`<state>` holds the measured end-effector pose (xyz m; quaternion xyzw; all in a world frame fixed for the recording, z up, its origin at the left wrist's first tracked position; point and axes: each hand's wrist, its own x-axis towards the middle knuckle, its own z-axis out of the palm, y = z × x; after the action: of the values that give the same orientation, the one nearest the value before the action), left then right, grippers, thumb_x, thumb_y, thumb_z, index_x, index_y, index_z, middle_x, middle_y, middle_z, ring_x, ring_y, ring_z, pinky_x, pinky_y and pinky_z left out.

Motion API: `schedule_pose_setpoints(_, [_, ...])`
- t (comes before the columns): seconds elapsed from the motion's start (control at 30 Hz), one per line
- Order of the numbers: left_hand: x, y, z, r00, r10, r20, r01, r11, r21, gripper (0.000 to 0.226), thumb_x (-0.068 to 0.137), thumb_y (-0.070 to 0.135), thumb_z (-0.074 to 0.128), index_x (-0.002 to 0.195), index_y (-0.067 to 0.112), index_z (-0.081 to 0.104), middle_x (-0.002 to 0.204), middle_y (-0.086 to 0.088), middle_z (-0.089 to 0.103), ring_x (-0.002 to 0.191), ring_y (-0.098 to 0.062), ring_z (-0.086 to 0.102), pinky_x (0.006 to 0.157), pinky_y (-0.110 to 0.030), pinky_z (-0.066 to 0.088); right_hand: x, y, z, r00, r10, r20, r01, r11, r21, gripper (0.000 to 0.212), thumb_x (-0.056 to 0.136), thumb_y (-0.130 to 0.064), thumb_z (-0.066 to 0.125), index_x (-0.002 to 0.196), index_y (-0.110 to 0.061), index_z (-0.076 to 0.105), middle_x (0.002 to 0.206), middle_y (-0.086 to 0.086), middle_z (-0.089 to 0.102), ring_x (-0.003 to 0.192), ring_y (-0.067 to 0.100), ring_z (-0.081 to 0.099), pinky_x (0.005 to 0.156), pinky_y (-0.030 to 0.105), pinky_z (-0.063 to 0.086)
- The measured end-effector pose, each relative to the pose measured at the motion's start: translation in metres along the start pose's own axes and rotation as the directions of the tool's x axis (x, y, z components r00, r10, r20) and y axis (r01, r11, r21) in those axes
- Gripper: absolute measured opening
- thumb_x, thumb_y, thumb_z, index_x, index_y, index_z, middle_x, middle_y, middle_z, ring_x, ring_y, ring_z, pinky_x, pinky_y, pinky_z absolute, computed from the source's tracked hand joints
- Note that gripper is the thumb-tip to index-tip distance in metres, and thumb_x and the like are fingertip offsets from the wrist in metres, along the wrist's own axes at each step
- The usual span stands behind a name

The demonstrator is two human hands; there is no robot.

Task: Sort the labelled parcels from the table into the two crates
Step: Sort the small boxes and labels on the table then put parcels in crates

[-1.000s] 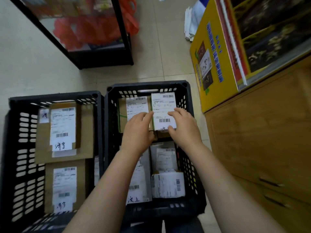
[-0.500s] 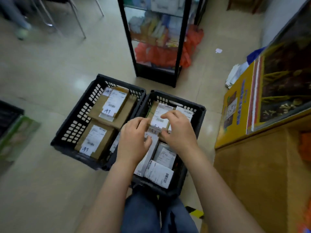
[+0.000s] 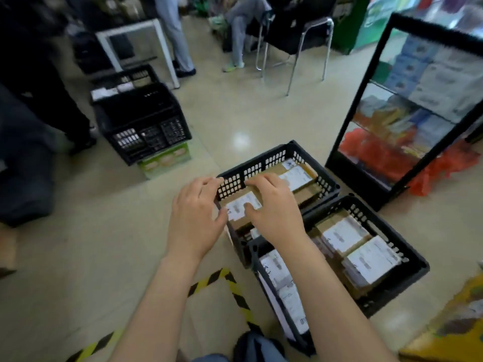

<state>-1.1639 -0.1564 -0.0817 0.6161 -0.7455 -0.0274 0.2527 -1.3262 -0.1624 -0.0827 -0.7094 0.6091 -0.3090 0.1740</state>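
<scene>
Two black crates stand side by side on the floor. The farther crate (image 3: 264,165) holds brown parcels with white labels, one (image 3: 298,176) at its far end and another (image 3: 240,207) beneath my hands. Several labelled parcels fill the nearer crate (image 3: 397,288), among them a white-labelled box (image 3: 371,262) and a flat white one (image 3: 277,267). My left hand (image 3: 198,212) hangs over the farther crate's left rim, its fingers loosely curled and holding nothing. My right hand (image 3: 271,207) is over the parcel inside, also with nothing in it. The table is out of view.
A third black crate (image 3: 141,121) sits on a green box (image 3: 164,160) at the left. A black-framed display shelf (image 3: 392,113) stands right of the crates. Yellow-black tape (image 3: 235,291) marks the floor. People's legs and a chair (image 3: 295,35) are at the back.
The view has swung left and up. My hands have left the parcels in the right-hand crate and now hang over the left-hand one, still holding nothing.
</scene>
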Motion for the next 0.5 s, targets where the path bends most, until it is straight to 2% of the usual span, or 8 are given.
schedule_pose_setpoints(0.2, [-0.037,-0.082,-0.077,0.958,-0.235,-0.166,0.244,0.969,0.033,0.054,0.075,0.015,0.072,0.128,0.014,0.057,0.124,-0.004,0.055,0.115,-0.027,0.052,0.096,-0.048,0.046,0.019,-0.099,0.056,0.96,-0.242,0.142,0.236,0.97,0.053,0.043,0.083,-0.015,0.069,0.124,-0.018,0.058,0.126,-0.001,0.054,0.118,0.019,0.049,0.102,0.035,0.041])
schedule_pose_setpoints(0.43, [-0.1,-0.168,-0.166,0.882,-0.361,-0.302,0.413,0.902,0.126,0.054,0.074,0.017,0.075,0.125,0.014,0.059,0.118,-0.003,0.057,0.109,-0.023,0.053,0.09,-0.035,0.041,0.008,-0.224,0.127,0.871,-0.444,0.211,0.429,0.896,0.118,0.043,0.082,-0.014,0.069,0.123,-0.017,0.058,0.124,-0.001,0.054,0.117,0.018,0.048,0.1,0.03,0.039])
schedule_pose_setpoints(0.5, [-0.12,-0.195,-0.194,0.873,-0.37,-0.317,0.43,0.892,0.143,0.054,0.075,0.017,0.076,0.126,0.014,0.058,0.119,-0.004,0.057,0.11,-0.023,0.053,0.092,-0.036,0.041,0.0,-0.262,0.151,0.851,-0.475,0.223,0.457,0.88,0.131,0.043,0.08,-0.013,0.07,0.122,-0.016,0.06,0.123,0.001,0.054,0.116,0.021,0.05,0.099,0.031,0.04])
